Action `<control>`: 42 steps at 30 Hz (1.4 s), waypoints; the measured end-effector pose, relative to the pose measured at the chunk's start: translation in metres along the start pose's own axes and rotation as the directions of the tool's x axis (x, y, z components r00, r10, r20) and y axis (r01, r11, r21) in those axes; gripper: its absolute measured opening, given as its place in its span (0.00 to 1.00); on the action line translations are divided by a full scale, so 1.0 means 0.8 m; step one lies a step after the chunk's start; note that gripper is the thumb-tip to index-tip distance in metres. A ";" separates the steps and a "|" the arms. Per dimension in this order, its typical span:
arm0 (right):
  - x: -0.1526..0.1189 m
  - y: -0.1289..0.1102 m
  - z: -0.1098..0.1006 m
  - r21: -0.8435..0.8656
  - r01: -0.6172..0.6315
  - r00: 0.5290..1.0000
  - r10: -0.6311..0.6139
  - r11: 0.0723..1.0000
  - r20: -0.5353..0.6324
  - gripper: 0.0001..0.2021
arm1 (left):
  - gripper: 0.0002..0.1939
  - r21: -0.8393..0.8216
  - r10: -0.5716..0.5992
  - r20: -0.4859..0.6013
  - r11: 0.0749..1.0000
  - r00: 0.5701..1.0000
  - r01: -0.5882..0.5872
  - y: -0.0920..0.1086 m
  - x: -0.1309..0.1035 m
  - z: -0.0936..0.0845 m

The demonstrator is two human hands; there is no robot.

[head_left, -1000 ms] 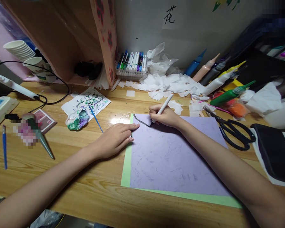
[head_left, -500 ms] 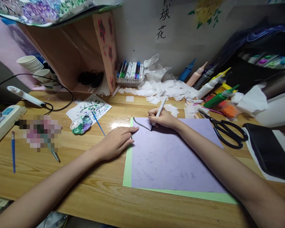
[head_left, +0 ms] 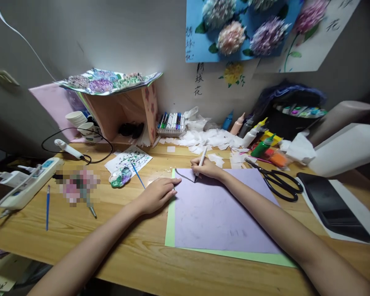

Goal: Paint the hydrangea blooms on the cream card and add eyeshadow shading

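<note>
My right hand (head_left: pixel 206 168) is closed around a white marker (head_left: pixel 202 158), its dark tip down on a purple sheet of paper (head_left: pixel 222 213). A dark curved line (head_left: pixel 185 176) runs from the sheet's upper left corner to the marker's tip. My left hand (head_left: pixel 158 194) lies flat with fingers stretched out, its fingertips on the left edge of the purple sheet. Under the purple sheet is a green sheet (head_left: pixel 169 230), showing along the left and bottom edges. Faint marks show on the purple surface.
Black scissors (head_left: pixel 282 185) and a black tablet-like object (head_left: pixel 333 205) lie to the right. Behind are paper scraps (head_left: pixel 212 137), a marker box (head_left: pixel 172 123) and paint bottles (head_left: pixel 263 146). At left sit paintbrushes, a paint-smeared palette (head_left: pixel 121 176) and a power strip (head_left: pixel 33 185).
The camera view has tilted up, so more of the wall and its flower pictures shows. Both hands keep nearly the same places on the paper; the dark line looks about the same.
</note>
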State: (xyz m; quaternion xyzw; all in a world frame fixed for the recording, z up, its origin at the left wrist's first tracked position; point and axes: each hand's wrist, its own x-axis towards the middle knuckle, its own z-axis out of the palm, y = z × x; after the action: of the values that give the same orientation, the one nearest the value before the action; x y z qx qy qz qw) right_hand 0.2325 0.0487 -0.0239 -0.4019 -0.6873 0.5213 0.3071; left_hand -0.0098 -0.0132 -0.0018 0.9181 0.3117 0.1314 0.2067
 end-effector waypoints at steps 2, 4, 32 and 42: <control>0.000 -0.001 0.001 0.004 0.007 1.000 -0.007 1.000 -0.016 0.12 | 0.16 -0.008 -0.005 -0.016 1.000 1.000 0.005 0.001 -0.001 0.000; -0.001 -0.002 0.002 0.009 0.009 1.000 -0.009 1.000 -0.016 0.12 | 0.16 -0.007 -0.003 -0.027 1.000 1.000 0.003 0.002 -0.001 0.000; -0.050 -0.003 0.014 -0.041 0.001 0.987 -0.008 0.999 -0.161 0.17 | 0.19 -0.051 -0.022 -0.055 0.999 0.998 0.019 -0.005 0.000 0.001; -0.050 -0.003 0.011 -0.017 0.005 0.986 -0.008 1.000 -0.168 0.16 | 0.19 -0.044 -0.021 -0.041 0.999 0.999 0.019 -0.005 0.000 0.000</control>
State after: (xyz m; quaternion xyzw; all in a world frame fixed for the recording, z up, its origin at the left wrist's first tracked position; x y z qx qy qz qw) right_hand 0.2444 0.0097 -0.0243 -0.4448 -0.6645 0.4789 0.3622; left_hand -0.0115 -0.0106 -0.0037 0.9071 0.3223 0.1551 0.2217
